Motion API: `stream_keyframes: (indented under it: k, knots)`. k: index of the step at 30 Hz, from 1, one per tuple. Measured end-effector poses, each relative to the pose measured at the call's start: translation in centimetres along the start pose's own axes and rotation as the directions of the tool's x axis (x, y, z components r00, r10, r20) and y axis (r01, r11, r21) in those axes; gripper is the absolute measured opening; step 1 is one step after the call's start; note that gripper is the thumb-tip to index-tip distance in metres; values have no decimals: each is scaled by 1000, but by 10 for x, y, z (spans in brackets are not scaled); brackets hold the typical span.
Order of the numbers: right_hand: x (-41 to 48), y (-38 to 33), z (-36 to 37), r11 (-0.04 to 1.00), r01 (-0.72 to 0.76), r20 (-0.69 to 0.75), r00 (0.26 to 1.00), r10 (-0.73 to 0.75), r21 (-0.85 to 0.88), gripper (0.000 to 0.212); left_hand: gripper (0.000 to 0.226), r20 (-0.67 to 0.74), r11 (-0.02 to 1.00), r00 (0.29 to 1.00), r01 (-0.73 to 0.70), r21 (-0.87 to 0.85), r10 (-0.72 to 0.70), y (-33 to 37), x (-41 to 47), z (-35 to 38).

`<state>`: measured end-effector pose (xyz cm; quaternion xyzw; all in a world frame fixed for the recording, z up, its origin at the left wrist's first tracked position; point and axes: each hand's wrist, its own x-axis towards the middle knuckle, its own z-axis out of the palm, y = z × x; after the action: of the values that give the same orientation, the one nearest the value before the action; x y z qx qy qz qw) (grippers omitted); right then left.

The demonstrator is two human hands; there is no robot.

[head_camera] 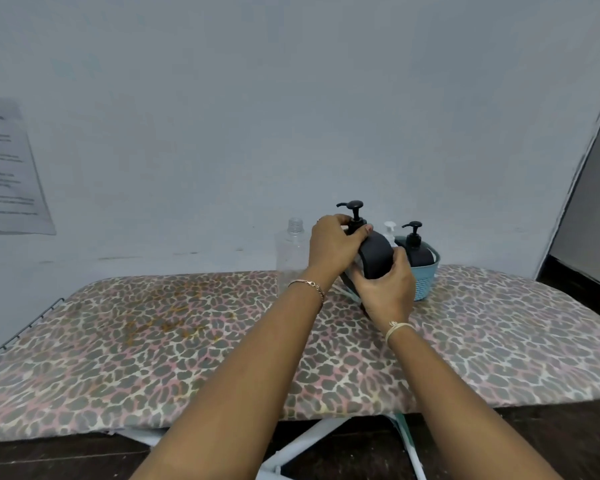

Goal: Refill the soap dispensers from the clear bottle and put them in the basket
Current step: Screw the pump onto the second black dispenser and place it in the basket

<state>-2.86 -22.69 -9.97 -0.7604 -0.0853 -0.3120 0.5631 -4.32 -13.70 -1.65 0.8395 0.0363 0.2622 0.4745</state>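
Head view looks down my two bare forearms to a matte black, round-shouldered plastic soap dispenser (pixel 376 254) with a slim black pump on top. My left hand (pixel 333 249) curls over its shoulder, thumb and fingers wrapped around the neck just under the pump. My right hand (pixel 385 289) grips the lower body from the near side. I hold it tilted, just left of the small teal woven-look plastic basket (pixel 426 284); I cannot tell whether its base touches the board. I count three pump dispensers: the one I hold, a second black dispenser (pixel 418 252) standing upright in the basket, and a white-pumped dispenser (pixel 389 230) mostly hidden behind them. One clear ribbed-neck plastic bottle (pixel 293 251) stands uncapped and upright just left of my left hand. All of this sits on a padded ironing board with a leopard-print fabric cover (pixel 187 341), against a plain pale wall. One thin chain bracelet (pixel 309 284) circles my left wrist and one pale cord band (pixel 397 329) my right
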Motion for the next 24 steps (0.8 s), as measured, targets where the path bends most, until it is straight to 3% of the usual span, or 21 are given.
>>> stream_keyframes:
  k: [10, 16, 24]
  knots:
    - [52, 52, 3, 990, 139, 67, 988, -138, -8, 47, 36, -34, 1000, 999, -5, -11, 5, -10, 64, 24]
    - [77, 95, -10, 977, 48, -82, 994, -66, -208, 24, 39, 0, 999, 1000, 17, -37, -17, -19, 90, 41]
    - [108, 110, -13, 955, -67, 19, 997, 76, -288, 47, 39, 135, 998, 990, 35, 45, -41, -34, 103, 66]
